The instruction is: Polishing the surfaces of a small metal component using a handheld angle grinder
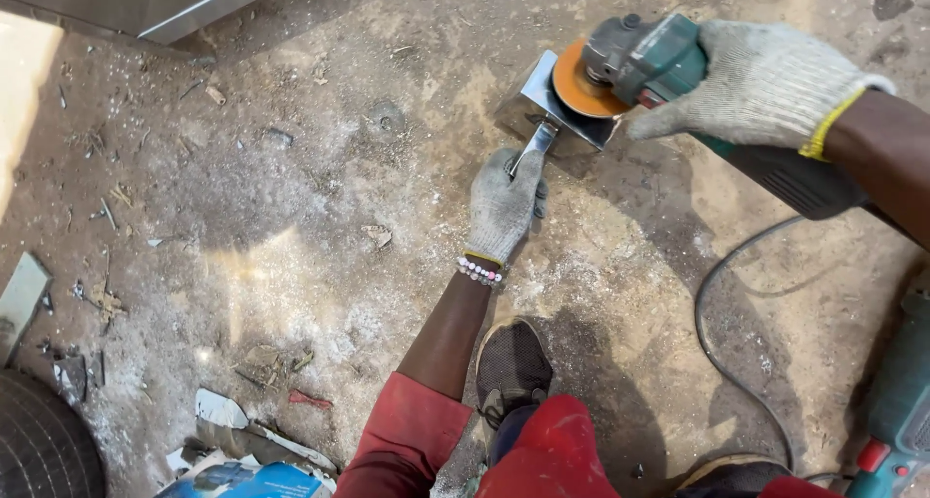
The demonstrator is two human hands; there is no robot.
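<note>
**Two gloved hands, angle grinder and steel workpiece on a dusty floor**

Left hand (504, 205): knit work glove, bead bracelet at the wrist. The fingers are closed around the narrow shiny handle of a small metal piece (545, 108), which is pinned low against the ground, apparently so that it is kept steady under the tool. The arm is stretched forward from a red sleeve.

Right hand (760, 83): matching glove with a yellow cuff. It is wrapped over the head of a green angle grinder (668, 67), fingers curled down around the housing; the dark rear body of the tool is run back under the forearm. The grip seems placed close to the head for control of the disc.

Orange disc (581, 83): laid at a tilt against the upper face of the metal piece, touching it. Whether it is spinning cannot be told.

Metal piece: polished, box-like, set on the ground at upper centre, just beyond the left hand.

Power cable (722, 333): looped across the floor to the right, well apart from the disc.

Dirt floor (291, 198): sandy, strewn with pale dust and scraps. A dark shoe (511, 362) is planted just behind the left wrist. A second green tool (896, 411) is lying at the right edge.
</note>
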